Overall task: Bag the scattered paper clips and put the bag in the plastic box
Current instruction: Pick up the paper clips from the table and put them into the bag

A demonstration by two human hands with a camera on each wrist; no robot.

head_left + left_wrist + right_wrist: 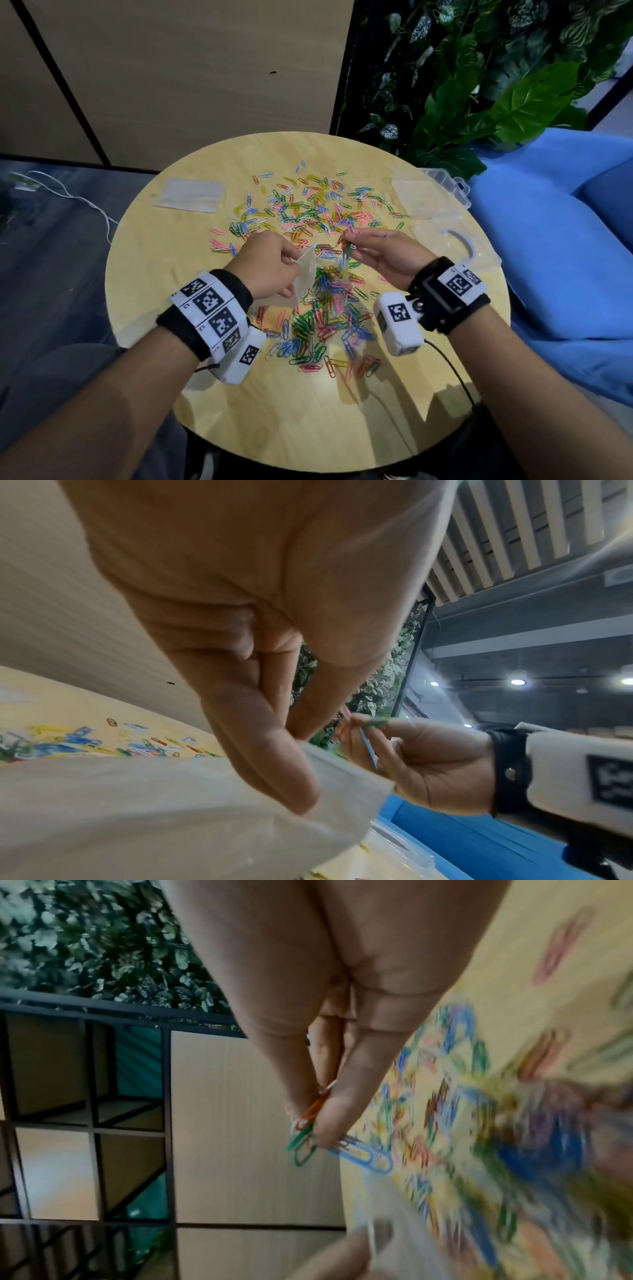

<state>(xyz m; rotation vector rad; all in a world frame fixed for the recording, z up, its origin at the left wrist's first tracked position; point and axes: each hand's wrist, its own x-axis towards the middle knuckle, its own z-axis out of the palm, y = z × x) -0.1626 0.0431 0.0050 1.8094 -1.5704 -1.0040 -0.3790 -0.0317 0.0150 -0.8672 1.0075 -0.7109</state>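
Coloured paper clips lie scattered over the round wooden table. My left hand pinches a small clear plastic bag above the table; in the left wrist view the bag hangs below the fingers. My right hand pinches a small bunch of clips just right of the bag's top edge. In the right wrist view its fingertips grip orange, green and blue clips. The clear plastic box stands open at the table's right rim.
A stack of spare clear bags lies at the table's far left. A blue cushioned seat borders the table on the right, with leafy plants behind. A white cable runs across the floor at left.
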